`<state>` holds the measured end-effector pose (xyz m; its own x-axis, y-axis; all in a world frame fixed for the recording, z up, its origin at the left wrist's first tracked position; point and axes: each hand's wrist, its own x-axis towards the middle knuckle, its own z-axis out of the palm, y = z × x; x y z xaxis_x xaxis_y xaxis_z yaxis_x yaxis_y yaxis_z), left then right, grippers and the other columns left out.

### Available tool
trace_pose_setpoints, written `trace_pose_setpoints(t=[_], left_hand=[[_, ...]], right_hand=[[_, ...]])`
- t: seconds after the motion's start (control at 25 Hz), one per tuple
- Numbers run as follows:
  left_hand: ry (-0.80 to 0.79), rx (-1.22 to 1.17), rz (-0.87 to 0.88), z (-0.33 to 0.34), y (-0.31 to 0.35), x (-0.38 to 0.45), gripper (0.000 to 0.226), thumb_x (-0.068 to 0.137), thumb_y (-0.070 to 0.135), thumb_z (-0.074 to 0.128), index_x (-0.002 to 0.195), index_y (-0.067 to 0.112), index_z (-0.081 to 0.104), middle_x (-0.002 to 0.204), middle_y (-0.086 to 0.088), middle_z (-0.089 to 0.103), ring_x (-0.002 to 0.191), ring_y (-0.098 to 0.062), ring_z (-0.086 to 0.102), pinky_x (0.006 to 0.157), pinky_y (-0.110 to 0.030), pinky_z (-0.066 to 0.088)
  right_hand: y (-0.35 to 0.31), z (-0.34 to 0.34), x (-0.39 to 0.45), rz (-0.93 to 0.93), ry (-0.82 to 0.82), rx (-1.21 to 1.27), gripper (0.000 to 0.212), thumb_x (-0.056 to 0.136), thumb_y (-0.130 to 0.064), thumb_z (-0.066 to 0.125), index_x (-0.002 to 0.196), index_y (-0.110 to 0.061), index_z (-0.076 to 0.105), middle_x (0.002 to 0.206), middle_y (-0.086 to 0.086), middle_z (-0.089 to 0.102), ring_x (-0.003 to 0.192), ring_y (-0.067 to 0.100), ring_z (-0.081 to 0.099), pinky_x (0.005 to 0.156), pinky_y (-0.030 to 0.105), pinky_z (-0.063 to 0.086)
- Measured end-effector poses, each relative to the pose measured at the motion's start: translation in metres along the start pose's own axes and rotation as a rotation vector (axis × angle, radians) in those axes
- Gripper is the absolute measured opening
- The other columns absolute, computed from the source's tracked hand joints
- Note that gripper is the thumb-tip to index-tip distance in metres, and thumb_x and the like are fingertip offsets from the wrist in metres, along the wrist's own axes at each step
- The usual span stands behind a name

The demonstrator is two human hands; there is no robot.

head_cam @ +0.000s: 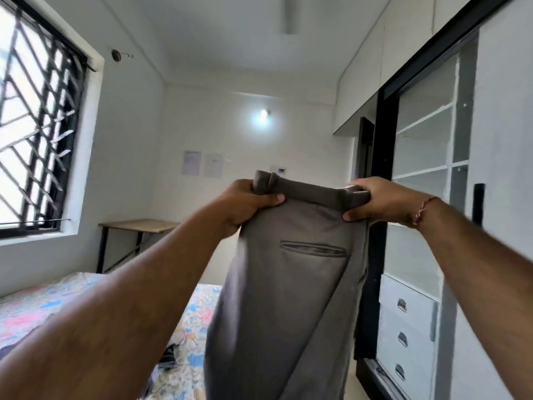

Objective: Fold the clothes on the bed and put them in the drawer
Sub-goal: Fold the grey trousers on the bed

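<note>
Grey trousers (285, 284) held up in the air at centre, waistband on top, back pocket facing the camera, legs hanging down past the lower edge; left hand (248, 203) grip clamped on the left end of the waistband, thumb in front; right hand (380, 202) grip clamped on the right end; bed (43, 301) with floral sheet lower left, below the trousers; dark garment (170, 356) lying on it; white drawers (406, 330) lower right, closed; window (37, 125) at far left.

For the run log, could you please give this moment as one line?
stage: lifting | left hand: grips waistband | right hand: grips waistband | grey trousers: hanging, unfolded | drawers: shut
</note>
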<state>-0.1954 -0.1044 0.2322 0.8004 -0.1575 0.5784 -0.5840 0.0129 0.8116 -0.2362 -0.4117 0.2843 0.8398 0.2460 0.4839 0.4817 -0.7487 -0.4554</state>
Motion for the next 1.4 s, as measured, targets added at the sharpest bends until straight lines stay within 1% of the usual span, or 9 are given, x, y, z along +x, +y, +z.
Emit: trace_pose_setpoints(t=[0.24,0.28,0.4,0.48,0.56,0.72,0.92,1.12,1.4], left_hand=[[0.009,0.9,0.168,0.111,0.024,0.058,0.018,0.089,0.026,0.069,0.104,0.02,0.078,0.105,-0.011,0.076,0.09,-0.032,0.07,0.075,-0.037,0.056],[-0.01,0.86,0.167,0.14,0.031,0.059,0.018,0.092,0.024,0.064,0.105,0.017,0.076,0.103,-0.015,0.075,0.086,-0.035,0.072,0.07,-0.039,0.059],[-0.135,0.134,-0.085,0.235,0.049,0.06,0.018,0.107,0.012,0.044,0.1,0.003,0.058,0.078,-0.021,0.07,0.061,-0.037,0.072,0.053,-0.041,0.061],[-0.129,-0.214,-0.15,0.276,0.053,0.063,0.021,0.111,0.016,0.035,0.116,0.004,0.052,0.093,-0.023,0.069,0.065,-0.035,0.073,0.065,-0.045,0.065],[-0.107,-0.326,-0.069,0.302,0.048,0.066,0.02,0.106,0.017,0.052,0.124,0.009,0.052,0.108,-0.022,0.069,0.077,-0.034,0.074,0.081,-0.048,0.063],[-0.171,-0.121,0.089,0.331,0.026,0.069,0.03,0.076,0.018,0.087,0.098,0.018,0.067,0.089,-0.009,0.075,0.074,-0.021,0.07,0.071,-0.032,0.056],[-0.139,-0.107,-0.08,0.355,-0.001,0.063,0.029,0.1,0.028,0.07,0.123,0.011,0.066,0.094,-0.004,0.07,0.076,-0.03,0.074,0.068,-0.037,0.058],[-0.23,-0.048,-0.296,0.354,-0.053,0.043,0.031,0.106,0.028,0.06,0.131,0.011,0.056,0.112,-0.017,0.071,0.061,-0.021,0.07,0.058,-0.032,0.059],[-0.397,0.169,-0.464,0.354,-0.21,0.033,0.031,0.104,0.032,0.063,0.12,0.006,0.057,0.094,-0.026,0.074,0.074,-0.038,0.077,0.068,-0.05,0.066]], right_hand=[[0.066,-0.071,-0.048,0.273,0.561,-0.313,0.038,0.072,-0.022,0.088,0.108,-0.022,0.074,0.102,0.007,0.075,0.084,0.031,0.076,0.072,0.037,0.061],[0.076,-0.086,-0.058,0.349,0.657,-0.227,0.036,0.08,-0.016,0.082,0.113,-0.021,0.07,0.106,0.009,0.073,0.073,0.032,0.076,0.062,0.038,0.062],[0.098,-0.13,-0.089,0.386,0.87,0.157,0.031,0.089,-0.004,0.068,0.116,-0.018,0.063,0.111,0.013,0.07,0.058,0.034,0.075,0.053,0.037,0.062],[0.108,-0.154,-0.103,0.283,0.966,0.207,0.031,0.088,-0.004,0.071,0.115,-0.018,0.066,0.11,0.012,0.072,0.065,0.032,0.076,0.059,0.036,0.063],[0.119,-0.172,-0.116,0.213,1.006,0.2,0.031,0.088,-0.002,0.069,0.116,-0.017,0.068,0.111,0.011,0.072,0.081,0.031,0.077,0.063,0.032,0.063],[0.139,-0.187,-0.134,0.312,0.906,0.248,0.042,0.091,0.009,0.049,0.119,-0.016,0.068,0.115,0.012,0.071,0.097,0.033,0.074,0.066,0.031,0.063],[0.15,-0.175,-0.144,0.616,0.737,-0.035,0.029,0.096,-0.004,0.05,0.124,-0.009,0.057,0.106,0.016,0.071,0.069,0.029,0.078,0.06,0.036,0.063],[0.167,-0.146,-0.151,0.87,0.409,0.033,0.024,0.103,-0.003,0.052,0.127,-0.001,0.05,0.108,0.023,0.073,0.089,0.03,0.078,0.075,0.035,0.062],[0.304,-0.048,-0.146,1.172,0.082,0.056,0.035,0.102,0.002,0.055,0.136,0.0,0.048,0.125,0.02,0.068,0.069,0.024,0.078,0.045,0.025,0.057]])
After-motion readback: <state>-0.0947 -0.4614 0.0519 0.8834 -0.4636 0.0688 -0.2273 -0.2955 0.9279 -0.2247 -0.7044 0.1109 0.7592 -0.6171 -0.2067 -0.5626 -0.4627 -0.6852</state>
